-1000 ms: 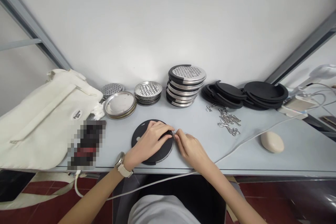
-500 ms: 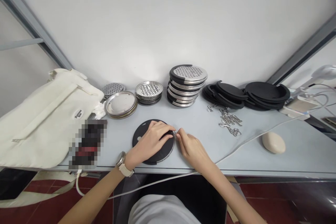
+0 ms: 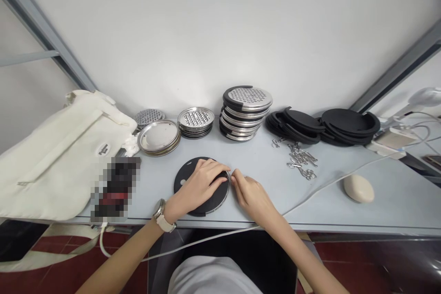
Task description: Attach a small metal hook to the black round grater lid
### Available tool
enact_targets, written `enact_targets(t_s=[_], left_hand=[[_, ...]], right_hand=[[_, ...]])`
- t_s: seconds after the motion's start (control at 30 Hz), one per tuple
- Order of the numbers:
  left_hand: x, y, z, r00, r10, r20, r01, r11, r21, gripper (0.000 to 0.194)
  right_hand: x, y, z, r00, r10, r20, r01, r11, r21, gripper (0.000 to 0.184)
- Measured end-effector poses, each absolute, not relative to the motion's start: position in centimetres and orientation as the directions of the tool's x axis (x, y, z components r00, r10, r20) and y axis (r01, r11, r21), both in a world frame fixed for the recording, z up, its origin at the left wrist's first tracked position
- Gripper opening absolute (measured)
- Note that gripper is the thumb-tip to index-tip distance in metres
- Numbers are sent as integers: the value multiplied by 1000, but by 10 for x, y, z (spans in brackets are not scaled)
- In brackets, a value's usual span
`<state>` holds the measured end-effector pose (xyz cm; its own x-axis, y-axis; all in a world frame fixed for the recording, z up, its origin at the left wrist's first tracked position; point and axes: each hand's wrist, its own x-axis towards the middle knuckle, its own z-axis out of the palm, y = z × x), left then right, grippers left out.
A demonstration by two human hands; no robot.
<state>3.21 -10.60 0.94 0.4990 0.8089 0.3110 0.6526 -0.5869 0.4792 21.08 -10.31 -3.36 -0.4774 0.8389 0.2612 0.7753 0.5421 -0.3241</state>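
Note:
A round black grater holder (image 3: 212, 203) lies flat near the table's front edge, with a thin metal rim along its right side. My left hand (image 3: 199, 184) rests across it, fingers and thumb closed at its right edge. Just beside that edge, my right hand (image 3: 248, 193) is closed in a pinch; what sits between its fingertips is too small to make out. Small metal clips (image 3: 301, 158) lie loose to the right. Behind stands a stack of graters with black rims (image 3: 246, 112).
Black holders (image 3: 298, 124) and more black holders (image 3: 349, 124) are piled back right. Grater discs (image 3: 195, 121) and plain metal discs (image 3: 158, 138) stand left of the stack. A white bag (image 3: 62, 161), a cable (image 3: 310, 196) and a beige rounded object (image 3: 359, 188) lie around.
Both hands stay at the right edge of the black holder, almost still. The whole view has shifted slightly; nothing else has visibly moved.

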Motion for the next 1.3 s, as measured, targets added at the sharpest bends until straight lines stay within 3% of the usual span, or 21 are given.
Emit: enact_targets(t_s=[0.5,0.87,1.3], left_hand=[[33,-105,8,488,814,315,671,-580,461,24],[33,-104,8,489,813,316,658,-582,478,23],[33,-106,10,506,806,307,655,-590,473,26]], right_hand=[[212,-105,-27,-501,832,237,732,554,-396,19],[212,-103,-32,-498,835,233,756,549,-356,20],[213,-103,-30,-454,863,222,733,503,-458,20]])
